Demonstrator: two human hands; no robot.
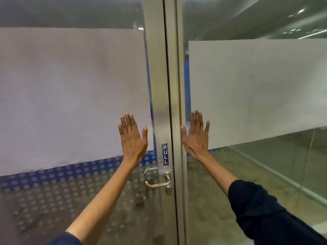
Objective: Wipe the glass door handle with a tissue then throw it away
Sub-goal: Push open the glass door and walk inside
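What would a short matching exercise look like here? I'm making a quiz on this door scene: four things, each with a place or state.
1. left hand
2. right hand
3. door handle
4. PULL sticker

a. below the sticker, untouched
b. open, on the frosted panel left of the frame
c. upright on the metal frame
d. open, right of the frame

Pairs: 1-b, 2-d, 3-a, 4-c

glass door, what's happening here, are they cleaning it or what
No cleaning is underway at this moment. A person stands facing the glass door with both hands raised flat and fingers spread: the left hand in front of the frosted panel, the right hand just right of the metal frame. Neither hand holds a tissue, and none is in view. The metal handle, below the PULL sign, is untouched.
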